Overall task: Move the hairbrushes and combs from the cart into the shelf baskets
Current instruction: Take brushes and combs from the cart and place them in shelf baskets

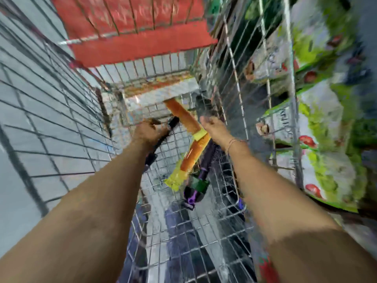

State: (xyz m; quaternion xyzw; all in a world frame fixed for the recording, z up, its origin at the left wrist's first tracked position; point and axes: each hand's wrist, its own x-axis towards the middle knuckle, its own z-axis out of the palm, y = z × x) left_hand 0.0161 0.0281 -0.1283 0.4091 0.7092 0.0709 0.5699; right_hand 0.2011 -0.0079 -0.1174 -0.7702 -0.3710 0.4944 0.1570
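Both my arms reach down into a wire cart. My left hand is closed around a black hairbrush whose head sticks out past my fingers. My right hand hovers over the cart floor beside an orange comb with a yellow label; whether it holds anything is lost in blur. A second orange comb in yellow packaging lies below it. Next to that lies a black and purple hairbrush with a green label. The frame is strongly blurred.
A red plastic flap of the cart's child seat stands at the far end. Green and white packages fill the shelf beyond the cart's right wall. Grey floor shows through the left wall.
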